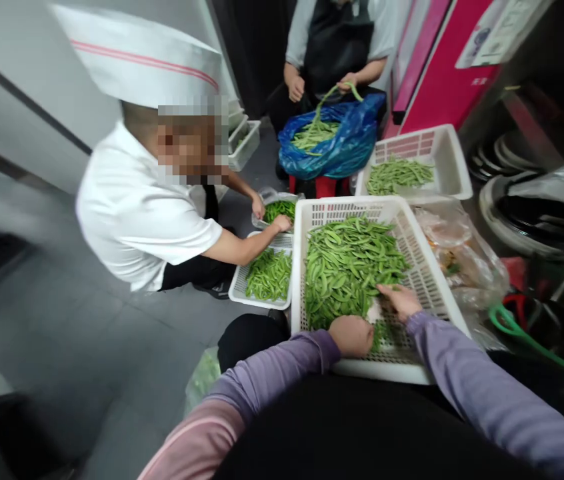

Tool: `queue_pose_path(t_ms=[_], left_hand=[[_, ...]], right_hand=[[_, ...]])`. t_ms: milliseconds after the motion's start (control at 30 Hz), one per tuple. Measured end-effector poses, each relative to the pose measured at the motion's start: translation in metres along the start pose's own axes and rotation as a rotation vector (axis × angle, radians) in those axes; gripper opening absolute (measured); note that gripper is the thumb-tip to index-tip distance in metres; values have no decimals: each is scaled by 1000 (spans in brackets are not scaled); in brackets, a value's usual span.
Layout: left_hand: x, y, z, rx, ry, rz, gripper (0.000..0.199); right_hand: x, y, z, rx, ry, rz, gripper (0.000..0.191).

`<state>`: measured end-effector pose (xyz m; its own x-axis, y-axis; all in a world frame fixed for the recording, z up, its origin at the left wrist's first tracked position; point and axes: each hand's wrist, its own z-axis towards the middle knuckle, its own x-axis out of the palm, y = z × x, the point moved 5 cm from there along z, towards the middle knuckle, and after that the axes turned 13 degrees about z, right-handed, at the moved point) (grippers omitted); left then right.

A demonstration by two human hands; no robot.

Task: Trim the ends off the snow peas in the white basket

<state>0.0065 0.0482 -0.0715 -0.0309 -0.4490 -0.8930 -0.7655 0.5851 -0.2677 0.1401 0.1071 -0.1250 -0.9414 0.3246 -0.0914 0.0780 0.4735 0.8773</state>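
Observation:
In front of me stands a large white slatted basket (425, 250) with a heap of green snow peas (347, 263). My left hand (352, 335) is closed low over the basket's near side, at the edge of the heap. Its back faces me and hides whatever is in the fingers. To its right, my right hand (402, 301) reaches in from the side, its fingers drawn together at the pods; what they hold is too small to make out. Between and below my hands, some of the basket's bottom shows, with small green bits (381, 333) there.
At left, a crouching co-worker (147, 207) handles green pods over a small tray (236, 293). Another person (339, 47) holds long beans above a blue bag (357, 133). A white basket (445, 160), plastic bags (462, 247) and green-handled scissors (507, 323) are at right.

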Motion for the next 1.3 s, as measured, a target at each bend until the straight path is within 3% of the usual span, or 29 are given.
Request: queue_pose_path(t_ms=[100,167,300,367,467,633,733,867,933,1033,1100,1200,1300], left_hand=[[-6,6,-3,-121,-46,-60,30],[-13,8,-3,-170,-122,-159,27],[-26,16,-4,-281,-310,-435,23],[-27,17,-5,-291,-325,-564,19],[-23,15,-7,-253,-239,-754,11],[-17,6,-15,-182,17,-1116,10],[-21,1,-19,-146,80,-1245,11],[-21,1,-21,-222,96,-1431,15],[-16,6,-18,-267,97,-1318,17],[-9,16,-11,-312,86,-821,15],[-6,16,-8,-277,89,-540,15],[-10,5,-10,-109,69,-339,27],[-31,-7,-17,23,-142,-319,29]], right_hand=[[-26,14,-5,-151,-129,-50,28],[-34,34,-11,-370,-143,-253,25],[-4,60,-48,-855,213,-876,16],[10,58,-69,-961,364,-1094,16],[16,52,-92,-1007,413,-1225,18],[9,47,-104,-947,501,-1050,20],[3,51,-109,-846,571,-832,26],[-9,60,-117,-636,451,-532,32],[-17,61,-115,-485,334,-345,31],[-33,61,-107,-310,173,78,34],[-41,62,-104,-273,140,262,35],[-47,62,-101,-230,165,294,35],[-47,56,-101,-161,191,256,35]])
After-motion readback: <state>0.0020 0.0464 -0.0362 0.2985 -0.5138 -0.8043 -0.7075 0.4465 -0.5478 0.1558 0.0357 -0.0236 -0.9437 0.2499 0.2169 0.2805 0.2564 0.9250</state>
